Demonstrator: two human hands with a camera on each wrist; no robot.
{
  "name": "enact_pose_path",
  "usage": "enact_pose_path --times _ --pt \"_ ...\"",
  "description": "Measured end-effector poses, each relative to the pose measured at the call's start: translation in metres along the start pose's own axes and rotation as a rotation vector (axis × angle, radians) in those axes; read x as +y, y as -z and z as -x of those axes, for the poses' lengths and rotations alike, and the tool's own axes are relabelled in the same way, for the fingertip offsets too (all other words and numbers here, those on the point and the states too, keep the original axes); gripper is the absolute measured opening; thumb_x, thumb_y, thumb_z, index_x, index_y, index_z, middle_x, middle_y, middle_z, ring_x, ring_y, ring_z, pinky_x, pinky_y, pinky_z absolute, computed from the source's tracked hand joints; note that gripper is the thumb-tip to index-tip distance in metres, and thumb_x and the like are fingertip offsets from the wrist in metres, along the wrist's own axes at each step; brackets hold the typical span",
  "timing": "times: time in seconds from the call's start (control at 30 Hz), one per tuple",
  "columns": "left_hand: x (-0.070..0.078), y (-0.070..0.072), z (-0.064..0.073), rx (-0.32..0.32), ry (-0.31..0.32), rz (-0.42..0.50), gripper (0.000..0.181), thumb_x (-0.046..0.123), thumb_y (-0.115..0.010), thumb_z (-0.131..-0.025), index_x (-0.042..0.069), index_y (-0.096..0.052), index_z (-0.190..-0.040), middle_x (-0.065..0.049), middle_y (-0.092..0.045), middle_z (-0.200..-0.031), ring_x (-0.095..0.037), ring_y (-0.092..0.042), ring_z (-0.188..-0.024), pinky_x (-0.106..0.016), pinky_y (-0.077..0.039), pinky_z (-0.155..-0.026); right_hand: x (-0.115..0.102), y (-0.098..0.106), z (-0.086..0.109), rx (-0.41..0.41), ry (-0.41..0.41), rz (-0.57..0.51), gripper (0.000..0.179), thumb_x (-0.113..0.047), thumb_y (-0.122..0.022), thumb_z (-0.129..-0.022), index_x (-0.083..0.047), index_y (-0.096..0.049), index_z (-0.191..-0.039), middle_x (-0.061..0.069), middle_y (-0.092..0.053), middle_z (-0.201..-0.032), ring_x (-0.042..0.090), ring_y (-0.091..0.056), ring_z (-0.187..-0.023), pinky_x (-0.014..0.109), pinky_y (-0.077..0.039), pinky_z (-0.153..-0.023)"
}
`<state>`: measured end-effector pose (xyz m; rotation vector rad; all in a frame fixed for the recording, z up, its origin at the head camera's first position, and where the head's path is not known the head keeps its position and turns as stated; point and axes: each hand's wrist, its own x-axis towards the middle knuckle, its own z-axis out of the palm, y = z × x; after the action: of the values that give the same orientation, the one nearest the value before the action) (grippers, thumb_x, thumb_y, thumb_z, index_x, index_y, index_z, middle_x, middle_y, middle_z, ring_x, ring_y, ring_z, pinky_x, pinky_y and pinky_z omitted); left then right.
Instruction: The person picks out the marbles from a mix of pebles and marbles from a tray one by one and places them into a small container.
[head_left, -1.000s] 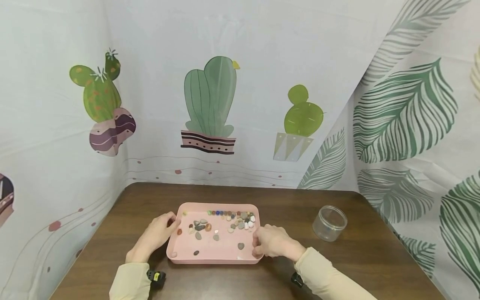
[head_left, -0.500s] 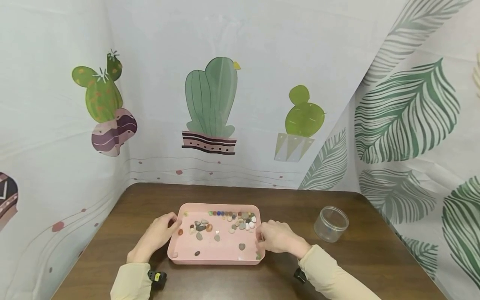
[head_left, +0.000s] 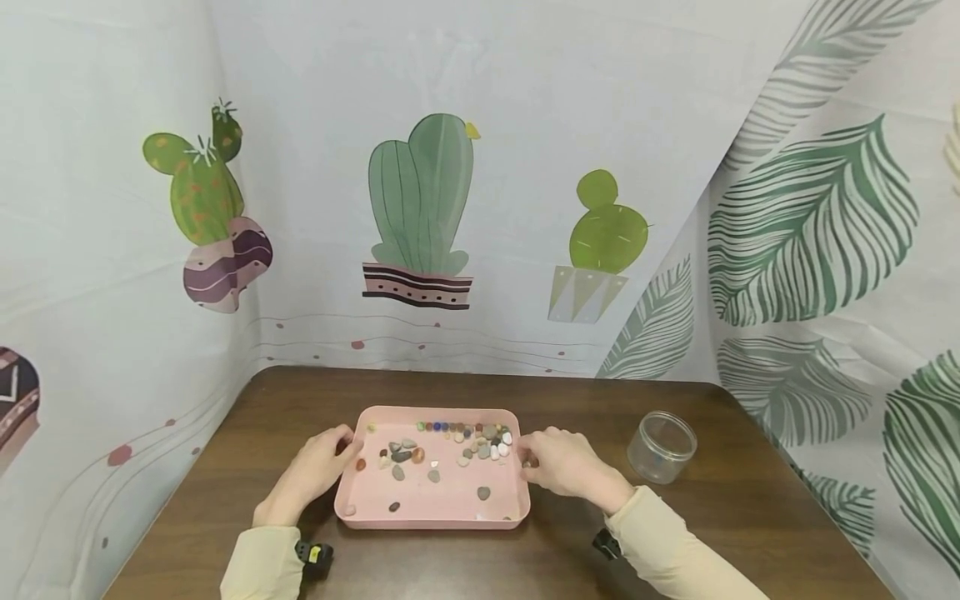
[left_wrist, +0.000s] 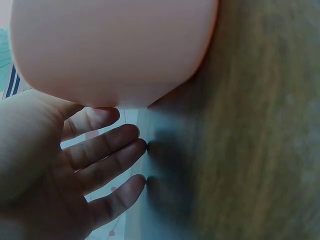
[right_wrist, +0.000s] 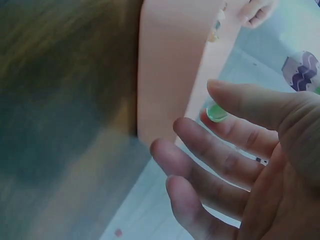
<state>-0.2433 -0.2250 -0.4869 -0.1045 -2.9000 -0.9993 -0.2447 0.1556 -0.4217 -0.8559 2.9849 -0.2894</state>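
Note:
Between the thumb and forefinger of my right hand (head_left: 566, 467), a small green glass marble (right_wrist: 217, 113) is pinched. That hand hovers beside the right wall of a shallow pink tray (head_left: 450, 504), its other fingers loosely bent. My left hand (head_left: 315, 467) stays at the tray's left side, fingers relaxed and apart, fingertips close to the table in the left wrist view. Part of its thumb is hidden behind the tray. A row of marbles (head_left: 437, 427) lines the tray's back wall. White and grey pebbles (head_left: 483, 451) cluster at its back right; darker stones (head_left: 401, 456) lie at centre left.
A clear round jar (head_left: 660, 448) stands open on the brown table (head_left: 570, 558), right of the tray. Something small and bluish shows inside it. A printed cloth (head_left: 517, 208) with cacti and leaves hangs behind the table and along its sides.
My right hand has risen from the tray's front right corner and moved back and right, past the wall. A green spot seen at that corner has gone. The left hand stays put.

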Motion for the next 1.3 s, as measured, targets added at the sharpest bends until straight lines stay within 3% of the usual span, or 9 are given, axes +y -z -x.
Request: enact_pose_path --times 0.27,0.7,1.0,1.3 --pt "-0.002 -0.002 -0.001 -0.001 0.006 -0.003 0.013 0.024 -0.059 -0.098 0.012 -0.06 -0.094 0.0 -0.053 -0.078 -0.017 -0.049 -0.072 -0.033 -0.04 -0.064 0.016 0.02 0.012 0.101 -0.054 0.04 0.016 -0.027 -0.078 -0.081 -0.021 -0.065 -0.086 -0.015 -0.051 -0.068 0.009 -0.051 -0.061 0.037 -0.041 -0.051" --pt "-0.006 -0.003 -0.002 0.006 -0.008 -0.001 0.012 0.023 -0.06 -0.098 0.013 -0.06 -0.093 0.0 -0.053 -0.078 -0.017 -0.048 -0.072 -0.034 -0.04 -0.063 0.074 0.05 0.045 0.305 -0.124 0.07 0.015 -0.025 -0.078 -0.082 -0.02 -0.065 -0.089 -0.013 -0.057 -0.071 0.01 -0.054 -0.063 0.038 -0.043 -0.051" --pt "-0.004 -0.003 -0.001 0.006 -0.01 0.006 0.011 0.022 -0.061 -0.098 0.012 -0.061 -0.093 0.0 -0.053 -0.078 -0.017 -0.048 -0.072 -0.033 -0.04 -0.062 0.118 0.054 0.066 0.38 -0.229 0.06 0.015 -0.02 -0.077 -0.082 -0.014 -0.066 -0.09 0.003 -0.067 -0.089 0.029 -0.065 -0.077 0.049 -0.046 -0.053" --pt "-0.007 -0.004 -0.003 0.001 -0.004 0.007 0.01 0.022 -0.06 -0.098 0.012 -0.061 -0.094 0.0 -0.052 -0.078 -0.017 -0.048 -0.072 -0.033 -0.04 -0.062 0.151 0.046 0.082 0.392 -0.304 0.009 0.022 -0.022 -0.075 -0.084 -0.008 -0.067 -0.098 0.014 -0.065 -0.099 0.041 -0.061 -0.09 0.059 -0.045 -0.06"
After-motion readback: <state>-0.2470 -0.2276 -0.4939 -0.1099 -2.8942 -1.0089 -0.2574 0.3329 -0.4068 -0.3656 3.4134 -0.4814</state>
